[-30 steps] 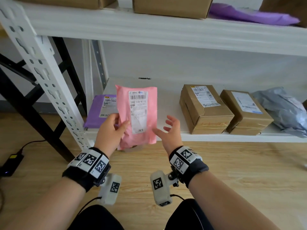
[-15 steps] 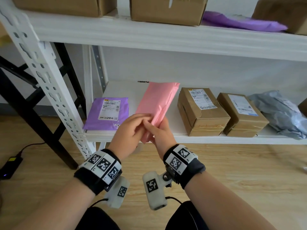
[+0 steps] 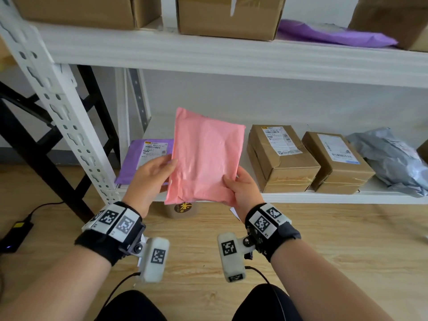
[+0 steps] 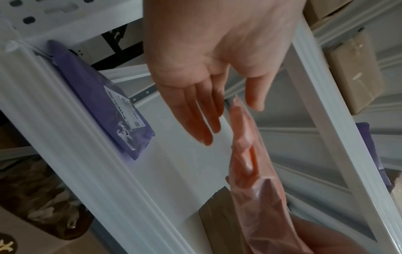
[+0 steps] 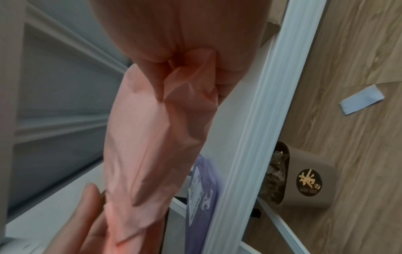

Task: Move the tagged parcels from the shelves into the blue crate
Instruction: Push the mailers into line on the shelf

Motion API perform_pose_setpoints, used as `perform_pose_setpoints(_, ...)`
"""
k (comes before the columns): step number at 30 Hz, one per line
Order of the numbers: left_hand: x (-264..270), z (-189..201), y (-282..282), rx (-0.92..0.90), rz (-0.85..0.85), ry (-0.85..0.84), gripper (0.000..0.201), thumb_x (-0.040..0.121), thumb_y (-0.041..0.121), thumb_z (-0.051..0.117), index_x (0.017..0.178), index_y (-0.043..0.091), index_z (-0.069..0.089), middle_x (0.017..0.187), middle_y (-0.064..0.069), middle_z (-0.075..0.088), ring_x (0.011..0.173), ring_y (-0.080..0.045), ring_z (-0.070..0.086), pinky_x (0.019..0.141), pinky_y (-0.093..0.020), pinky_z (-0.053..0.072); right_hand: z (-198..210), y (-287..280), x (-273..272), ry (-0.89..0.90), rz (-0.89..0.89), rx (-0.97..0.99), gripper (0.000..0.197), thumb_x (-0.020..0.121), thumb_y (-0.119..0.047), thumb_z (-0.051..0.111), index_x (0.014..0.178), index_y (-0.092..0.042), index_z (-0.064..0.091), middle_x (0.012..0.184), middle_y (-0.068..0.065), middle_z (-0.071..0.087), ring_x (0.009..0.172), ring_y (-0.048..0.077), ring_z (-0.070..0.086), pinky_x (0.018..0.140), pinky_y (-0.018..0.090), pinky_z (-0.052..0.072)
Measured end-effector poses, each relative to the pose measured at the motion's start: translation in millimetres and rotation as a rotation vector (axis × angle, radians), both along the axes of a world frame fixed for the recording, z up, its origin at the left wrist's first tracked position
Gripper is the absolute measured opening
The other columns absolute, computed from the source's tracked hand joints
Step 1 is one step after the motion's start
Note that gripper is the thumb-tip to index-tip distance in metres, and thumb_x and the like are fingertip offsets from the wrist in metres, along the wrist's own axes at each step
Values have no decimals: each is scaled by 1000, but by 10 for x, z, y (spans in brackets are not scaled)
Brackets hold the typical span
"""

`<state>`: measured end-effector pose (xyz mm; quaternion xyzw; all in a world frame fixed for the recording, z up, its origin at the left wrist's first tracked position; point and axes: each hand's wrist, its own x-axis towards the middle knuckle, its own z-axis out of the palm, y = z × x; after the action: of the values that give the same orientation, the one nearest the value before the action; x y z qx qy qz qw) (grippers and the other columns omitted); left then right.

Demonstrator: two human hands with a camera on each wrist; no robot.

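I hold a pink plastic parcel (image 3: 206, 158) upright in front of the lower shelf (image 3: 324, 196), its plain back toward me and its label out of sight. My right hand (image 3: 234, 181) grips its lower right edge, thumb on the near face; the right wrist view shows the fingers pinching a fold of the parcel (image 5: 147, 137). My left hand (image 3: 166, 165) lies at the left edge with straight fingers and the thumb spread apart (image 4: 228, 110). No blue crate is in view.
A purple labelled parcel (image 3: 148, 154), two labelled cardboard boxes (image 3: 280, 158) (image 3: 335, 161) and a grey bag (image 3: 391, 158) lie on the lower shelf. Boxes and a purple bag (image 3: 333, 33) sit above. A brown pouch (image 3: 184, 210) lies on the floor; a white upright (image 3: 58, 100) stands left.
The pink parcel has been turned over: a second ago its label faced me in the left hand alone, now its plain back faces me and the right hand grips it.
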<state>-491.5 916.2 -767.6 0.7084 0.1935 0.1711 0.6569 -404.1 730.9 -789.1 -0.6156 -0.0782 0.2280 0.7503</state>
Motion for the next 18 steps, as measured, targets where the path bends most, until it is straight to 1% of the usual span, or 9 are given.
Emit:
perform_pose_setpoints(1, -2, -2, -7, 26, -15, -4, 34, 86, 35, 64, 116, 21, 65, 103, 7, 73, 98, -14, 68, 90, -33, 53, -16, -12, 5, -2, 7, -6, 35, 97, -2, 47, 128, -16, 54, 110, 4, 63, 89, 21, 60, 46, 23, 48)
perform_pose_setpoints(3, -12, -3, -25, 92, -35, -15, 13, 86, 23, 67, 99, 25, 68, 91, 10, 75, 90, -11, 70, 82, -27, 53, -57, -32, 18, -8, 15, -16, 36, 98, -2, 45, 130, -16, 54, 108, 4, 63, 86, 21, 60, 47, 24, 48)
perform_pose_setpoints(5, -13, -25, -21, 147, -38, -10, 9, 87, 16, 67, 92, 23, 69, 86, 10, 75, 82, -7, 70, 81, -25, 52, -97, -42, 30, -17, 29, -22, 36, 98, -1, 45, 129, -16, 54, 103, 5, 64, 82, 21, 60, 49, 26, 49)
perform_pose_setpoints(7, -15, -49, -7, 175, -30, 4, 5, 87, 13, 67, 89, 17, 70, 81, 4, 75, 77, -7, 69, 81, -24, 52, -115, -46, 38, -26, 31, -40, 35, 98, 0, 44, 127, -16, 55, 93, 2, 62, 73, 18, 58, 44, 22, 45)
perform_pose_setpoints(9, -17, -65, -4, 188, -25, 8, 4, 88, 12, 66, 88, 15, 70, 81, -1, 74, 76, -10, 70, 82, -26, 52, -128, -47, 53, -44, 29, -65, 33, 98, -2, 45, 125, -17, 56, 90, 0, 61, 71, 17, 56, 41, 20, 42)
perform_pose_setpoints(13, -21, -85, -14, 210, 4, 8, 2, 87, 15, 68, 87, 14, 69, 82, -4, 74, 78, -14, 70, 83, -29, 54, -162, -35, 67, -60, 19, -103, 31, 98, -5, 47, 120, -23, 58, 93, 0, 63, 74, 19, 57, 44, 23, 42)
perform_pose_setpoints(15, -18, -99, -19, 210, 16, 28, 3, 87, 15, 68, 89, 13, 69, 83, -6, 74, 79, -16, 70, 84, -31, 54, -178, -25, 57, -63, 5, -116, 30, 98, -5, 47, 117, -25, 59, 91, -1, 63, 73, 19, 57, 45, 23, 42)
perform_pose_setpoints(17, 1, -126, -38, 200, 37, 47, 13, 88, 15, 67, 101, 14, 67, 95, -5, 73, 84, -15, 69, 82, -29, 54, -177, -5, 32, -75, -22, -116, 30, 98, -4, 46, 117, -22, 59, 88, -2, 63, 71, 18, 57, 43, 22, 42)
perform_pose_setpoints(18, 13, -140, -55, 199, 55, 53, 25, 87, 16, 68, 112, 15, 63, 105, -2, 70, 90, -12, 67, 80, -25, 52, -172, 11, 22, -85, -46, -122, 29, 97, -3, 46, 118, -20, 58, 88, -2, 64, 71, 18, 58, 43, 21, 42)
